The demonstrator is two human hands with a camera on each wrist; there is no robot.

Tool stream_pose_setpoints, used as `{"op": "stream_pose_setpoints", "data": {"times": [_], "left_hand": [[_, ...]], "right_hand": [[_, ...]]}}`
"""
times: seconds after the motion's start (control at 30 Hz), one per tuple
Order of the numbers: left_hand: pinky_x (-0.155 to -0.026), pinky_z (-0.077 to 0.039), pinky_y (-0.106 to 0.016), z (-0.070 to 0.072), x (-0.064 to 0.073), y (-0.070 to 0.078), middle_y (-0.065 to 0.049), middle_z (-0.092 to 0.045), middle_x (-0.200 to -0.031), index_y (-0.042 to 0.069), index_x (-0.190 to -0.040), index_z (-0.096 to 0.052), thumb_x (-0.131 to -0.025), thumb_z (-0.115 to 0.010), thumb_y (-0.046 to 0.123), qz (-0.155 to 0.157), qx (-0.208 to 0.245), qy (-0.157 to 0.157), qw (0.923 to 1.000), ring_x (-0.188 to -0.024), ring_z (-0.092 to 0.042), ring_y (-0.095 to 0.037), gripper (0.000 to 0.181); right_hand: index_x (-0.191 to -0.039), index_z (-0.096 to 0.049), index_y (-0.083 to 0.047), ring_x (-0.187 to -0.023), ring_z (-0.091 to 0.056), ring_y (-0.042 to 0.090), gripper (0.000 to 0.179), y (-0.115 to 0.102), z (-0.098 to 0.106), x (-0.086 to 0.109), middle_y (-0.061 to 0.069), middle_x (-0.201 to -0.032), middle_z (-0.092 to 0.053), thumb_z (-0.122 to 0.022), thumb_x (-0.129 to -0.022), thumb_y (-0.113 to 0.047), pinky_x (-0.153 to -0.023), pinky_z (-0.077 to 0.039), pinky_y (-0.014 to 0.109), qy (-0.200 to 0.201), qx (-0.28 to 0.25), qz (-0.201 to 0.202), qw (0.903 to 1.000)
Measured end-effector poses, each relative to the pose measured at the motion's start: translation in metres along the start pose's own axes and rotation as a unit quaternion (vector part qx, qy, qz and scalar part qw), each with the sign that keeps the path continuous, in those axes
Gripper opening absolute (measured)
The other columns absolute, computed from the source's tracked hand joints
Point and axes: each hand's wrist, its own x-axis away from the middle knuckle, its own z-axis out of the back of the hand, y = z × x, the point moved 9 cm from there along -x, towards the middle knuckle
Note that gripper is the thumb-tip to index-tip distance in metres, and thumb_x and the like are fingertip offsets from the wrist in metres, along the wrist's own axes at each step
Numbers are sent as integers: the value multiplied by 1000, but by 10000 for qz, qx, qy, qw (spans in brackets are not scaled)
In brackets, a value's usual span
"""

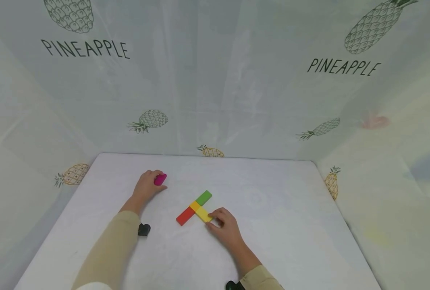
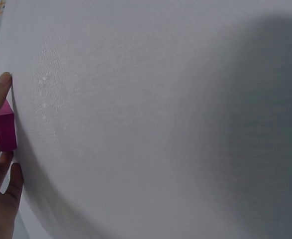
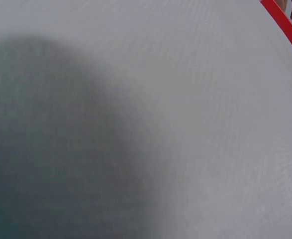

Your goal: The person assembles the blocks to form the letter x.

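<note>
My left hand (image 1: 147,187) holds a magenta block (image 1: 160,179) at the left of the white table. In the left wrist view the magenta block (image 2: 6,129) shows between its fingers. Nearer the middle, my right hand (image 1: 226,227) pinches the free end of a long yellow block (image 1: 203,214) between thumb and fingers. That block's other end meets a small orange-yellow block (image 1: 194,206). A green block (image 1: 204,197) and a red block (image 1: 185,216) adjoin the small one on opposite sides, forming a T. The right wrist view catches the red block (image 3: 285,22) at its corner.
The white tabletop (image 1: 283,209) spreads around the blocks. Behind it and at both sides hangs a pale curtain (image 1: 222,88) printed with pineapples. A black wrist device (image 1: 144,230) sits beside the left sleeve, another (image 1: 233,285) beside the right cuff.
</note>
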Motion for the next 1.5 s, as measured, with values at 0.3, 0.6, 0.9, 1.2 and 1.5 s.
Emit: {"op": "stream_pose_setpoints", "data": {"times": [0.3, 0.6, 0.9, 1.2, 1.5], "left_hand": [[-90, -45, -52, 0, -7, 1, -23, -57, -117, 5, -126, -58, -83, -78, 20, -126, -235, -10, 9996, -108, -49, -39, 50], [-92, -44, -52, -4, -9, 3, -21, -59, -111, 5, -120, -60, -84, -77, 13, -130, 4, 3, 9999, -103, -53, -37, 40], [-95, -43, -52, -4, -11, 6, -21, -61, -115, 4, -122, -61, -84, -76, 8, -209, -63, 37, 9998, -108, -54, -38, 42], [-96, -44, -52, -2, -10, 20, -22, -59, -121, 2, -129, -60, -83, -76, 6, -216, -95, -33, 9997, -115, -51, -40, 49], [-93, -47, -50, 0, -8, 33, -19, -61, -119, 1, -127, -61, -83, -77, 7, -253, -8, -23, 9997, -113, -52, -37, 47]], "right_hand": [[-101, -73, -19, -75, -51, 9, 18, 1, 1, 0, -9, -95, -60, -78, -84, -26, -66, -47, 23, 7, 20, 78, 10000], [-101, -73, -18, -75, -51, 9, 18, 1, -1, -1, -6, -95, -61, -77, -85, -24, -66, -47, 23, -55, -28, 69, 10000], [-101, -73, -18, -75, -51, 9, 18, 2, -1, -1, -9, -94, -60, -78, -85, -25, -66, -47, 23, -30, -9, 87, 10000], [-100, -74, -18, -75, -51, 9, 18, 1, 1, -2, -6, -93, -61, -78, -84, -22, -66, -46, 23, -15, -61, 76, 10000], [-100, -74, -17, -75, -50, 9, 17, 0, 1, -1, -6, -93, -61, -77, -85, -23, -66, -46, 23, -63, -45, 96, 9999]]}}
